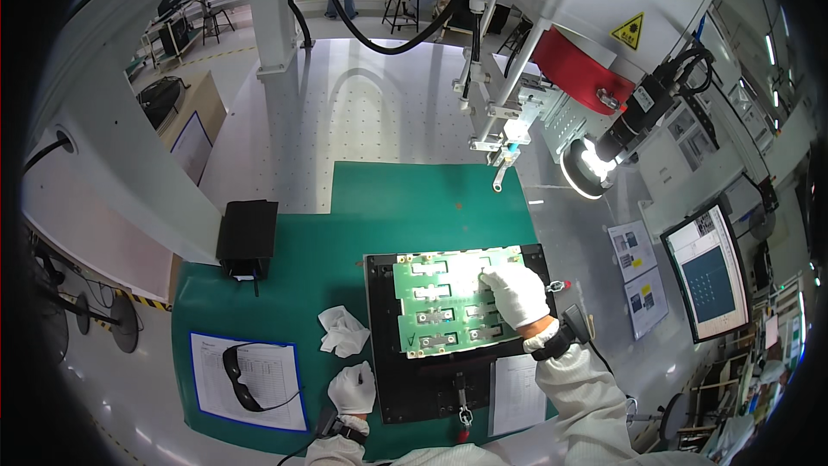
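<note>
A green circuit board panel (457, 298) with several metal-coloured rectangular parts lies on a black fixture plate (401, 397). My right hand (520, 296), in a white glove, rests over the board's right side with its fingers bent down to the surface. Whatever its fingertips hold, if anything, is hidden beneath the glove. My left hand (352, 389), also gloved in white, lies closed on the green mat beside the fixture's left edge, with nothing visible in it. Each wrist wears a black strap with a cable. A crumpled white cloth (343, 332) is just beyond my left hand.
Dark glasses (237, 378) lie on a blue-edged sheet at the left. A black box (247, 239) stands behind them. Overhead at the right hang a machine head (595, 0) and a lit ring lamp (589, 168). Toggle clamps (462, 397) edge the fixture; a monitor (709, 276) stands right.
</note>
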### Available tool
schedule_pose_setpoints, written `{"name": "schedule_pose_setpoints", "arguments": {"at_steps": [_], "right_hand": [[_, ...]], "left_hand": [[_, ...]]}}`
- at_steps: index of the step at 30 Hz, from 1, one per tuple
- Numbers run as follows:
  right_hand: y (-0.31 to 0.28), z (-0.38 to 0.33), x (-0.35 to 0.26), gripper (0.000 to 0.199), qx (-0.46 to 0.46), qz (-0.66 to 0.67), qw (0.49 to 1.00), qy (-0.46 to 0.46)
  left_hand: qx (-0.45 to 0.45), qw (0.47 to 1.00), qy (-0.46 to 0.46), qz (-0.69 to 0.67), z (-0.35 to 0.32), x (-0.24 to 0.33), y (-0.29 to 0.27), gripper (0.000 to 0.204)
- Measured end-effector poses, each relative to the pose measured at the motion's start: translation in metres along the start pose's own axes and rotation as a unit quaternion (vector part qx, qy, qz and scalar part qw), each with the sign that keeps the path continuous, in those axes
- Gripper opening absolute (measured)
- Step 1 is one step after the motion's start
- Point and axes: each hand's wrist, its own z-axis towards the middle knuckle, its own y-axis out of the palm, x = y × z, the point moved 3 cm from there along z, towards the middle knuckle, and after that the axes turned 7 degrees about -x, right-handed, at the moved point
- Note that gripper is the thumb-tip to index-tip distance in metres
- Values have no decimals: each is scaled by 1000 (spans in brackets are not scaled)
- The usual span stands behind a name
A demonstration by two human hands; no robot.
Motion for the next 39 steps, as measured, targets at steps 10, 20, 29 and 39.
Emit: {"name": "schedule_pose_setpoints", "arguments": {"at_steps": [10,20,29,39], "right_hand": [[-17,-23,-15,13,-62,11,998,-1],[-17,-27,-19,14,-17,13,999,-24],[-24,-55,-29,14,-50,7,998,-24],[-11,-68,-22,14,-31,34,999,-19]], "left_hand": [[1,1000,-1,11,0,-1,0,19],[9,1000,8,8,-1,-1,3,19],[-4,1000,-4,15,2,0,0,19],[-11,1000,-3,5,1,4,-1,17]]}}
